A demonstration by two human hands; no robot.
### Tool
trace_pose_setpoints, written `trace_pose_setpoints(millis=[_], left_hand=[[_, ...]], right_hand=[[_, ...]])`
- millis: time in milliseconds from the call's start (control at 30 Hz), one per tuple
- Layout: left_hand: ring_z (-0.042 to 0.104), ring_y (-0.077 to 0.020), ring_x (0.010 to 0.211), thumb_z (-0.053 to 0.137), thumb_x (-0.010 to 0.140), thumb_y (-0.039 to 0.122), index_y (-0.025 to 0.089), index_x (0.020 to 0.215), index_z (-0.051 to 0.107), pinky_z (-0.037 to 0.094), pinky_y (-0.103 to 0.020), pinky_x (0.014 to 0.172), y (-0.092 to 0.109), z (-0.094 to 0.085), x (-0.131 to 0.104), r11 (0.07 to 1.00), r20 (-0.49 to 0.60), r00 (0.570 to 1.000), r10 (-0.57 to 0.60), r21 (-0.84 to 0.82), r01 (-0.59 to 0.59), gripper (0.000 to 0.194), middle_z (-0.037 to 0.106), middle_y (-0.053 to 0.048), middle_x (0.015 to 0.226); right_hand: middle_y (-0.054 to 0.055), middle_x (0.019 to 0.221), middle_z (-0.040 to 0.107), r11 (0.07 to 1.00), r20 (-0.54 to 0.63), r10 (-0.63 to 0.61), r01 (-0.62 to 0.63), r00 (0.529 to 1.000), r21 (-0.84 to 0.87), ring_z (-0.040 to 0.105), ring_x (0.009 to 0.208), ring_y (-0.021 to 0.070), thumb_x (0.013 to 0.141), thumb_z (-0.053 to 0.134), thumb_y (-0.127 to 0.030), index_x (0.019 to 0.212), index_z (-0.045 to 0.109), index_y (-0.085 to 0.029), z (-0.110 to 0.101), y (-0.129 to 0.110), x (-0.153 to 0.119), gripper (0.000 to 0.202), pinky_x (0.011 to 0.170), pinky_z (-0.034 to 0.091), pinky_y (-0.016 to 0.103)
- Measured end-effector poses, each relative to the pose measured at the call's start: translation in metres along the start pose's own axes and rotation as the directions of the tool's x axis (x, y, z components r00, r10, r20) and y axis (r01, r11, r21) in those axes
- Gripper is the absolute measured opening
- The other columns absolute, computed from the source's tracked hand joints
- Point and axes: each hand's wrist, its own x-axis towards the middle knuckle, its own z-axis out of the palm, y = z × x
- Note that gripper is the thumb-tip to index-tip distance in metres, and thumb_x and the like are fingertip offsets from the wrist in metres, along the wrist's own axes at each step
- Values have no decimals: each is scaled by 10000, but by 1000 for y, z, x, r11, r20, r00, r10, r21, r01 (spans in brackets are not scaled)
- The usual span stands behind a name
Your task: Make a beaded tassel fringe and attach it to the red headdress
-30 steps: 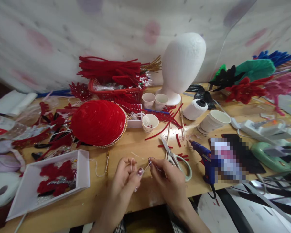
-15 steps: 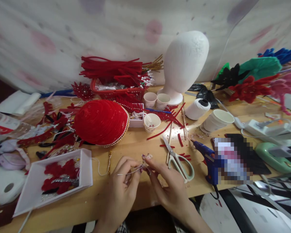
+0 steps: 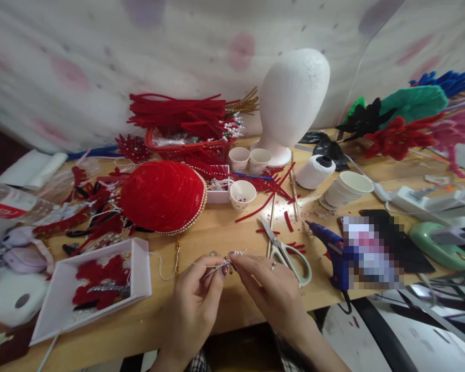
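Observation:
My left hand (image 3: 197,294) pinches thin white thread (image 3: 205,265) and one side of a small beaded piece (image 3: 237,253) above the table's front edge. From the other side, the fingertips of my right hand (image 3: 273,284) press on the same piece, close to the left fingertips. Most of it is hidden by the fingers; pale beads show at its top. Scissors (image 3: 284,253) with pale green handles lie beside my right hand. Left of my left hand, a white tray (image 3: 141,274) holds red fuzzy flowers (image 3: 101,281) and beads.
A red pearl-edged hat shape (image 3: 163,196) stands behind the tray. Paper cups (image 3: 243,196), a thread spool (image 3: 313,173) and a white foam head (image 3: 292,98) are farther back. A blue glue gun (image 3: 333,253) lies right of the scissors. Red stems (image 3: 178,111) fill a basket.
My right hand has turned, its fingers now lying more over the beaded piece, with a ring in sight. My left hand keeps its pinch. The view has shifted slightly.

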Motion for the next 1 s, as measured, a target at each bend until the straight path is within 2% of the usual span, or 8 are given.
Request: trace_pose_setpoints(millis=[100,200,333,467,567,700,833,1000], left_hand=[[577,-125,593,613,880,282,175,921,748,511,-212,612,0,0,-4,999,-80,997,-12,41,15,178,685,-22,749],[548,-126,566,633,862,297,175,887,758,499,-225,612,0,-1,-5,996,-111,994,-1,88,11,177,658,-13,696],[563,-134,580,631,864,303,164,836,739,496,-214,591,6,-2,0,999,-51,999,-10,35,11,178,601,0,624],[669,-171,765,603,882,314,156,869,710,546,-222,692,12,-3,2,988,24,998,-64,-139,67,192,692,-54,814],[680,-170,791,607,888,313,158,872,705,552,-221,721,12,-3,2,982,32,996,-85,-166,89,185,711,-58,840],[685,-180,810,616,894,327,160,851,717,550,-229,718,10,-2,2,989,12,999,-53,-139,54,200,723,-66,850],[694,-176,811,598,914,314,172,881,734,545,-231,734,8,0,1,993,5,1000,-15,-116,15,199,744,-67,887],[694,-166,758,557,939,267,187,947,752,538,-228,698,8,-1,-2,994,18,994,112,14,-112,211,765,-61,885]], right_hand=[[73,893,769,998,21,-38,39,999,-53,727,813,171,997,484,-110,1142,648,-157,-1,-1,2,224,714,578,269],[81,916,749,997,43,-52,55,998,-61,702,841,172,999,437,-72,1132,646,-147,-1,-1,4,258,716,550,272],[52,796,688,994,46,-46,51,998,-101,622,719,179,967,444,-41,1069,649,-152,-2,0,7,255,646,486,304],[36,730,621,997,125,-30,39,992,-72,529,677,187,944,472,-59,1027,636,-151,-7,0,10,206,631,435,331],[53,810,609,997,96,-10,17,995,-74,519,756,203,929,520,-64,1037,652,-183,-9,-1,11,208,691,444,350],[95,1046,644,997,22,-13,14,1000,-77,549,992,245,906,555,-17,1021,660,-206,-8,0,12,245,862,462,405],[59,868,687,998,9,-58,59,998,-16,565,836,213,900,545,12,1053,620,-178,-5,1,13,254,816,478,400],[65,835,670,999,-17,-10,11,1000,34,555,795,207,889,544,15,1038,616,-169,-3,-1,11,248,739,483,373]])
